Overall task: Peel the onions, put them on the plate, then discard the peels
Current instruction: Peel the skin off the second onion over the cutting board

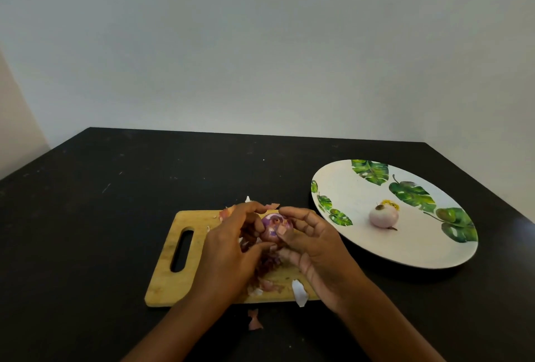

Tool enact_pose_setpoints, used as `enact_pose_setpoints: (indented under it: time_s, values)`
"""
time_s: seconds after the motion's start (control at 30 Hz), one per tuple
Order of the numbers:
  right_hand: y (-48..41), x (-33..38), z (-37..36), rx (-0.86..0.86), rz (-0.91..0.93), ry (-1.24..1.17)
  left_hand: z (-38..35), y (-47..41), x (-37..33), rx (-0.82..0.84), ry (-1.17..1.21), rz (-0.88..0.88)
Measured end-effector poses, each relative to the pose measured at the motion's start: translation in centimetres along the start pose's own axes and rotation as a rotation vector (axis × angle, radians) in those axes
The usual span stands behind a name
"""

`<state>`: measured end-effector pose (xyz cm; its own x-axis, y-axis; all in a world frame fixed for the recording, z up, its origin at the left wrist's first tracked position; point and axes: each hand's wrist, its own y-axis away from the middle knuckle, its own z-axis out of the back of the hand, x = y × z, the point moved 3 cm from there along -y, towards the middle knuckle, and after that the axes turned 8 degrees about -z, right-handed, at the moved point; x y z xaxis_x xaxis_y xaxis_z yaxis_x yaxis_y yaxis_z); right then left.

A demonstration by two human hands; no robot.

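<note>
The fingers [251, 207] of the left hand [228, 251] curl round the left side of a purple onion [272, 229], with the thumb under its near side. The right hand [317, 248] closes in from the right, its fingers [298, 212] bent and thumb and forefinger pinching the skin, so both hands hold this one onion. It sits over the middle of the board [173, 280]; I cannot tell whether it touches the wood. Torn peels [267, 285] lie scattered on the board under and around the hands, too many and too overlapped to count. A few poke past its far edge, and a white one [299, 292] hangs over its near edge by the right wrist. One pink scrap [254, 324] lies off the board on the table [86, 202], just near of that edge. The board's handle slot is at its left end. To the right, close to the board but apart from it, stands a white plate [344, 179] printed with green leaves. A peeled onion [383, 216] rests near its middle. The plate's right rim comes close to the table's right edge. Broad dark tabletop runs left of the board and beyond it to the far edge, which meets a pale wall [260, 43]. That makes two onions, one plate, one board and two hands.
</note>
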<state>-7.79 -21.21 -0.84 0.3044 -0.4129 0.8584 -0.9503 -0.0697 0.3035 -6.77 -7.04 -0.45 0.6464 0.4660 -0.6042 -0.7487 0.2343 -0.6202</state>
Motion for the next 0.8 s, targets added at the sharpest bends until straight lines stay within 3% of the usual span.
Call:
enact_pose_setpoints:
  time_s: [0.37, 0.8]
  values:
    - [-0.07, -0.01, 0.04, -0.008, 0.034, 0.108, 0.07, 0.2, -0.43, -0.005, 0.074, 0.035]
    - [0.02, 0.48, -0.05, 0.039, 0.028, -0.012, 0.46, 0.12, -0.46, -0.129, 0.061, -0.063]
